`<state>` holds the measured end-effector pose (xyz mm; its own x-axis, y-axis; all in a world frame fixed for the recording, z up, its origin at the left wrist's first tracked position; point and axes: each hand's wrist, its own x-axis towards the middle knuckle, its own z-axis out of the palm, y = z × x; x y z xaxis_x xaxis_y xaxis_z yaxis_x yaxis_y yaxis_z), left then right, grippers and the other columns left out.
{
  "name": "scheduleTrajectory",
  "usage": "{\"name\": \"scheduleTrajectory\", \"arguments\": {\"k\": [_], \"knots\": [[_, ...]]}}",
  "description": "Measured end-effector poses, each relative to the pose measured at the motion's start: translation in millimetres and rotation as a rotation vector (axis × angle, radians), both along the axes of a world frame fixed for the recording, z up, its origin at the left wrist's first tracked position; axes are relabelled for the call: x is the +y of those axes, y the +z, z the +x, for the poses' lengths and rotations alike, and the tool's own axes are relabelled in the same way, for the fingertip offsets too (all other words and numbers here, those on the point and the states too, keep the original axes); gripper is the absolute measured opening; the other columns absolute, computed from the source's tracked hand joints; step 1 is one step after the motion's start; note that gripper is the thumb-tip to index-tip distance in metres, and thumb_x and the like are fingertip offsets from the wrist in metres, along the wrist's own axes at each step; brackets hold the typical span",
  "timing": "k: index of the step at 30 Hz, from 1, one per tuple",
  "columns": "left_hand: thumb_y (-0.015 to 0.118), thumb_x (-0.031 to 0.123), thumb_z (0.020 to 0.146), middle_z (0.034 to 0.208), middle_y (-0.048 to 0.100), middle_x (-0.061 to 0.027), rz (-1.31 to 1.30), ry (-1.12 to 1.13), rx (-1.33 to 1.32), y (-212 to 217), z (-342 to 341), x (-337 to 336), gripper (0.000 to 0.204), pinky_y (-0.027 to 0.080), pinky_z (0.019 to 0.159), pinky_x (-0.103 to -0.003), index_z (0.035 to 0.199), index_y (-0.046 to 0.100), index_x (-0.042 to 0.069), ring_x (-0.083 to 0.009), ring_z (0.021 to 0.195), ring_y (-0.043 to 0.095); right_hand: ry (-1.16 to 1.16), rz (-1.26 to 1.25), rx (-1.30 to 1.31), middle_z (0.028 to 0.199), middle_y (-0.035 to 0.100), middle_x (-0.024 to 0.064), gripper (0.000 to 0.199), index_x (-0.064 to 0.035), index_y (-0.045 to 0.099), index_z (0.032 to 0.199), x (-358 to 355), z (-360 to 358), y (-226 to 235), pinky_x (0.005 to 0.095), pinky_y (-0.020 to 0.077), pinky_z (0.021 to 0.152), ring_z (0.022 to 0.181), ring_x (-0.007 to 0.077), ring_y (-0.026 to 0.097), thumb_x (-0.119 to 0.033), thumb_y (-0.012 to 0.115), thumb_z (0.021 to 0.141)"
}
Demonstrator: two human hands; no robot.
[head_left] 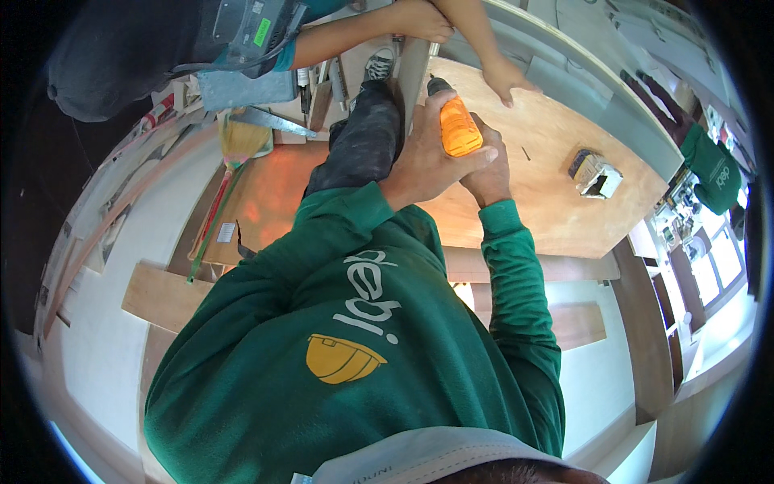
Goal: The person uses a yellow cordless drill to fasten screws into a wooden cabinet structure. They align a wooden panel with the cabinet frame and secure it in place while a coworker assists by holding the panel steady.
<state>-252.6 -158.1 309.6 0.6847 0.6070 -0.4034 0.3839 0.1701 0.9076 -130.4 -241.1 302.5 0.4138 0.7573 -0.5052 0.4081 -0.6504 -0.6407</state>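
An orange power drill (460,129) with a dark front end points away from me over a plywood panel (548,161). My left hand (425,157) is closed along its left side, thumb lying across the back end. My right hand (489,168) is wrapped round it from the right; the handle is hidden beneath the body and hands. The drill's tip is close to the panel's far left edge, but I cannot tell whether it touches. A co-worker's hand (508,79) rests on the panel just beyond, and their other hand (423,22) is near the board edge.
On the panel's right lies a small opened box (595,173). To the left are a broom (243,139), a handsaw (278,121) and a grey-blue box (246,89). The co-worker leans in at the far left. Another person in green (711,165) is at the far right.
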Motion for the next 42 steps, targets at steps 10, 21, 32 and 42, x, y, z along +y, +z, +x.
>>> {"name": "scheduleTrajectory", "arguments": {"k": [10,21,32,42], "knots": [[0.089,0.04,0.084,0.144,0.04,-0.0235,0.03,0.009,0.021,-9.7,-2.4,1.2,0.101,0.037,0.12,-0.047,0.153,0.029,-0.002,-0.0384,0.138,0.044,0.125,-0.018,-0.077,0.093,0.073,0.0246,0.031,-0.0048,0.062,0.105,3.6,3.4,-11.9,0.0508,0.0575,0.077,0.092,0.0462,0.071,-0.028,0.076,0.088],[0.089,0.039,0.085,0.146,0.042,-0.0228,0.007,0.041,-0.018,-24.5,-6.1,1.8,0.102,0.038,0.119,-0.047,0.154,0.026,-0.001,-0.0358,0.139,0.046,0.166,-0.119,-0.081,0.096,0.073,0.0263,0.029,-0.0043,0.06,0.103,15.5,7.2,-13.0,0.0509,0.058,0.079,0.098,0.0464,0.07,-0.024,0.075,0.087],[0.088,0.038,0.086,0.146,0.043,-0.0234,-0.034,-0.135,-0.076,-18.4,-43.1,21.4,0.11,0.043,0.116,-0.047,0.162,0.017,-0.001,-0.0333,0.135,0.053,0.455,-0.162,-0.3,0.099,0.072,0.0204,0.037,-0.0057,0.058,0.113,13.2,20.9,17.2,0.0538,0.0565,0.078,0.093,0.044,0.071,-0.028,0.074,0.088],[0.067,0.044,0.102,0.155,0.04,-0.0371,0.288,-0.164,0.179,-175.8,-18.0,26.8,0.094,0.04,0.119,-0.05,0.159,0.021,-0.017,-0.0464,0.143,0.046,-0.727,-0.12,-0.178,0.103,0.069,0.0262,0.037,0.0012,0.054,0.116,-175.5,-97.4,6.7,0.0525,0.0539,0.083,0.096,0.0455,0.069,-0.01,0.076,0.089]]}}
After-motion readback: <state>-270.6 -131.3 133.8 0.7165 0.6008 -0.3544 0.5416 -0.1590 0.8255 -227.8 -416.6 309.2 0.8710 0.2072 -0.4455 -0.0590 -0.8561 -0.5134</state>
